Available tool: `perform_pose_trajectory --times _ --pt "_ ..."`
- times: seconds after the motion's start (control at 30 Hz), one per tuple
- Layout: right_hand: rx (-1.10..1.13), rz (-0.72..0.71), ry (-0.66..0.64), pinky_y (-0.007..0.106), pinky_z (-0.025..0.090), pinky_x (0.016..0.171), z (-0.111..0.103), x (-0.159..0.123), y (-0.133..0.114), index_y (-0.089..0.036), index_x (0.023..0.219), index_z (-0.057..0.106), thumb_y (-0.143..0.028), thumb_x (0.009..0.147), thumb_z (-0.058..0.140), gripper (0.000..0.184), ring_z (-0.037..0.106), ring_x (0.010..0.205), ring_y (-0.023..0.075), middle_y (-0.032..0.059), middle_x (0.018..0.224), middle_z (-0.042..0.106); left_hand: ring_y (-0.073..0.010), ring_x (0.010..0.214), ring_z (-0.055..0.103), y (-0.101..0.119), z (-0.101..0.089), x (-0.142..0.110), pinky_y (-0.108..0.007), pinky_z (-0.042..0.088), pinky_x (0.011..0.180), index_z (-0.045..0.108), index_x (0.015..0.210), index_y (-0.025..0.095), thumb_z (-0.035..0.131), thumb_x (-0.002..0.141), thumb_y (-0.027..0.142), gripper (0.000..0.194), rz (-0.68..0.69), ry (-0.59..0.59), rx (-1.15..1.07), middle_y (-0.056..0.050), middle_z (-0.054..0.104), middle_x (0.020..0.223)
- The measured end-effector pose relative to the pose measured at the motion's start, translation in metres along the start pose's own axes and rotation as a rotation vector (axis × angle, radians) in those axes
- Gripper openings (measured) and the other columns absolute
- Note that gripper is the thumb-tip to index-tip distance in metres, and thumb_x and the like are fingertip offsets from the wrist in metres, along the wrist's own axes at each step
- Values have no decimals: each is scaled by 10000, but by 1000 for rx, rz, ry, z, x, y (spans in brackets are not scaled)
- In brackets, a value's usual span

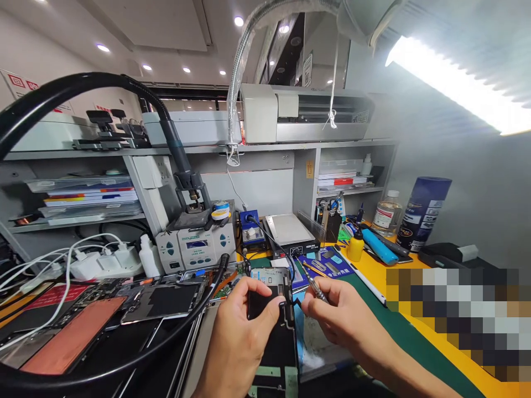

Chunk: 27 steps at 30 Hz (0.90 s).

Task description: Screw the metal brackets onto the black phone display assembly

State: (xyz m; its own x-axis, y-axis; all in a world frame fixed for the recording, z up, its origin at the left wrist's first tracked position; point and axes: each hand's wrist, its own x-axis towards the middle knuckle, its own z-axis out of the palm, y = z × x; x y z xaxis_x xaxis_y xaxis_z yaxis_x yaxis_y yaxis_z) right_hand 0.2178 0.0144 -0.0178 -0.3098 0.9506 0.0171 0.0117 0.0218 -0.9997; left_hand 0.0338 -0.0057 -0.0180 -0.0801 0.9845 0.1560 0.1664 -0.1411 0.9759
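Note:
An opened phone [274,326] with its back removed lies lengthwise in front of me, battery and board showing. My left hand [238,326] grips its left edge, thumb pressed on the black battery area. My right hand [338,315] is closed in a pinch round a thin metal tool [312,284], a screwdriver or tweezers, whose tip points down at the phone's right edge by a small black part. The two hands sit close together over a green mat [398,331].
A rework station [194,246] and a thick black hose [103,88] stand left. Dismantled phones and screens [103,315] cover the left side. A blue spray can [421,213], bottles [387,213] and a yellow bottle [355,246] are at back right, with a blue screw mat [323,262] and a small power supply [251,229].

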Motion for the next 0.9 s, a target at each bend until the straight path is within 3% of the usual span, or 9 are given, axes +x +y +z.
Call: perform_pose_trajectory --times 0.4,0.73,0.9 --pt "3 -30 -27 228 126 418 -1 1 3 -210 700 475 -376 850 690 311 149 437 61 -125 493 266 -175 780 512 0 2 -1 -301 411 731 482 818 236 680 800 429 277 62 29 98 29 558 798" --pt "81 84 -140 218 88 389 3 -1 -5 -213 672 451 -477 789 776 435 111 421 51 -133 484 245 -186 760 525 -4 1 0 -290 411 672 457 800 246 669 776 406 266 101 60 209 22 564 782" --pt "145 100 -184 210 96 367 2 1 -1 -216 692 474 -499 772 793 434 121 397 50 -141 454 259 -160 683 457 -3 0 0 -278 395 641 464 804 247 648 793 400 239 127 67 260 50 487 720"
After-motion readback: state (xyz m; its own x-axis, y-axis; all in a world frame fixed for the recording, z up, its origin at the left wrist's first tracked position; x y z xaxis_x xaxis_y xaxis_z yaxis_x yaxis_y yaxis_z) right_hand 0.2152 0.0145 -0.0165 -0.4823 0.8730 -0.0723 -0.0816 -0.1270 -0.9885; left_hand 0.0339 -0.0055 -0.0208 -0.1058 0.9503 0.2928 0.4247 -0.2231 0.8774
